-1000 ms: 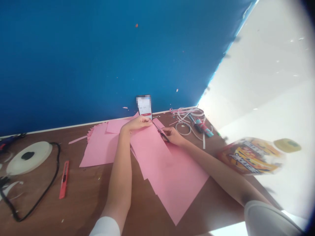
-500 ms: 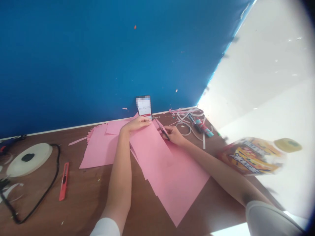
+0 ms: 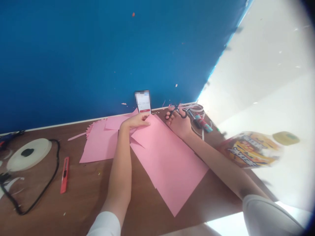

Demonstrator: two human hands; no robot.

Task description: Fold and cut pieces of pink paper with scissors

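Note:
A large sheet of pink paper (image 3: 169, 164) lies slantwise on the table in front of me, with another pink layer under its left side. My left hand (image 3: 137, 121) grips the sheet's far left corner between thumb and fingers, lifting it slightly. Beyond the sheet's right edge, my right hand (image 3: 179, 124) is raised palm up with black-handled scissors (image 3: 183, 113) around its fingers. The scissor blades are small and hard to make out. Left of my left arm lie more pink sheets (image 3: 100, 147), with a pleated pink piece (image 3: 92, 126) at their far edge.
A phone (image 3: 143, 104) leans on the blue wall. White strips (image 3: 197, 106) and a glue tube (image 3: 203, 123) lie at the far right. A drink bottle (image 3: 256, 149) stands right, near the table edge. At left are a red cutter (image 3: 64, 175), a white disc (image 3: 36, 152) and a black cable (image 3: 58, 157).
My right hand with the scissors has moved up and right, off the paper's edge, and turned palm up. My left hand keeps hold of the sheet, which now lies flatter.

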